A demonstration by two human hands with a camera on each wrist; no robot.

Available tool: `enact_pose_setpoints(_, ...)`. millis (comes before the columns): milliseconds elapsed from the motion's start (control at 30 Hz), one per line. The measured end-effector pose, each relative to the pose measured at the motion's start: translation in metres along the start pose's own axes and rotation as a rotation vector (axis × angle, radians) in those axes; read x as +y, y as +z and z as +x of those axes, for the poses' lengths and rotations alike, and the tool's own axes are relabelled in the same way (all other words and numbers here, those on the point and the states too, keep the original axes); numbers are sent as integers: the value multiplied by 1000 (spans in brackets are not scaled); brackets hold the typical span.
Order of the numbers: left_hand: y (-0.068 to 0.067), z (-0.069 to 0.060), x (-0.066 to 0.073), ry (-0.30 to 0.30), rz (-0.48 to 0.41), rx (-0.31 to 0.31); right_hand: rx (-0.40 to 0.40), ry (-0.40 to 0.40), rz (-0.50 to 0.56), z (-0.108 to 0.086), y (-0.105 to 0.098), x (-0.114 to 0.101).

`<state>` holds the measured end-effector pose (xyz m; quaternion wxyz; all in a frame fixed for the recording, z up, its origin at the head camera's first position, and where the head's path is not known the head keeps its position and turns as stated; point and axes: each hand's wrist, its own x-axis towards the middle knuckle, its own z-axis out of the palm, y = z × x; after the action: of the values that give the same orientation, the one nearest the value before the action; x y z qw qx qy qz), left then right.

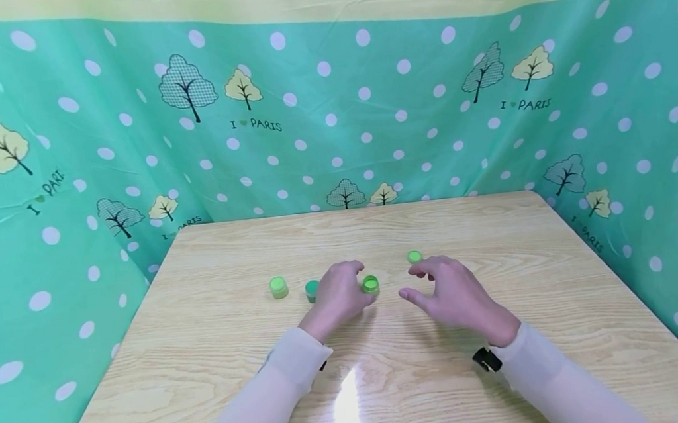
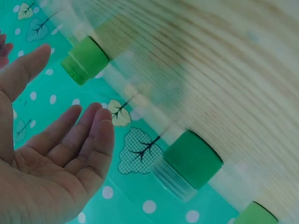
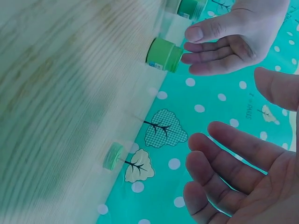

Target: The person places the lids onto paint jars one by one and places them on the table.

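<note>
An uncapped light green jar stands upright on the table, its threaded neck bare in the left wrist view. Around it, with fingers and thumb spread and holding nothing, hovers my left hand; a gap to the jar shows in the left wrist view. A round green lid lies flat farther back. Just in front of that lid, my right hand hangs with loosely bent fingers, holding nothing. Left of my left hand is a dark green jar with a clear upper part, partly hidden in the head view.
Another light green jar stands farther left on the wood-grain table. A teal dotted cloth hangs behind the table and along both sides. A black strap sits at my right wrist.
</note>
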<state>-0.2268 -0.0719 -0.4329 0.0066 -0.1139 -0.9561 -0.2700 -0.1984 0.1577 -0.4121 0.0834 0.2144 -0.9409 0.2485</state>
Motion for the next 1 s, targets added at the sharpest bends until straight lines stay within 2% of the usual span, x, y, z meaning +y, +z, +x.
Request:
enact_pose_setpoints(367,5,10,3,-28,47,-39,-8,36,9,6,0,5)
enact_pose_setpoints(600,4,13,5,-13,62,-53,3,24,7,13,-1,8)
enact_pose_setpoints(1000,9,18,6,-13,112,-76,-4,58,14,25,-3,16)
